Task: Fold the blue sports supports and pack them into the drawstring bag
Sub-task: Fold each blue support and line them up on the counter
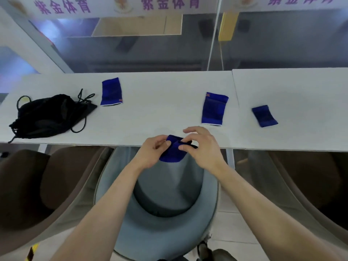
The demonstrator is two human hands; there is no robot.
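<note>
Blue knit, bunched and creased: the held support sits between our left hand and right hand, both pinching it at the near edge of the table, centre frame. Higher up, with bare surface between them, 3 lie flat: left support, middle support, right support. At far left the black drawstring bag slumps.
</note>
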